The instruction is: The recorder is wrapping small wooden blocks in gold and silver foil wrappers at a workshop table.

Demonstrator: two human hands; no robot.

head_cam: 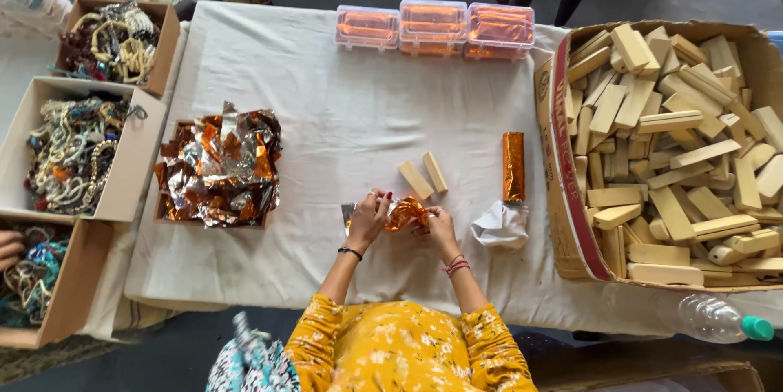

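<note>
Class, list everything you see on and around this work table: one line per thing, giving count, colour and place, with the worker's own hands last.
foil-wrapped piece: one, orange, held between both hands
bare wooden blocks: two, pale, table centre
wrapped block: one, orange foil, right of the bare blocks
crumpled paper: one, white, beside the right hand
foil sheets: a pile, orange and silver, left of centre
clear boxes: three, orange contents, far table edge
big carton: one, brown, right, full of pale wooden blocks
bead cartons: three, brown, left, holding mixed beaded strings
bottle: one, clear with green cap, lower right
tablecloth: one, white
another person's hand: one, far left edge
left hand: on the foil
right hand: on the foil
</note>
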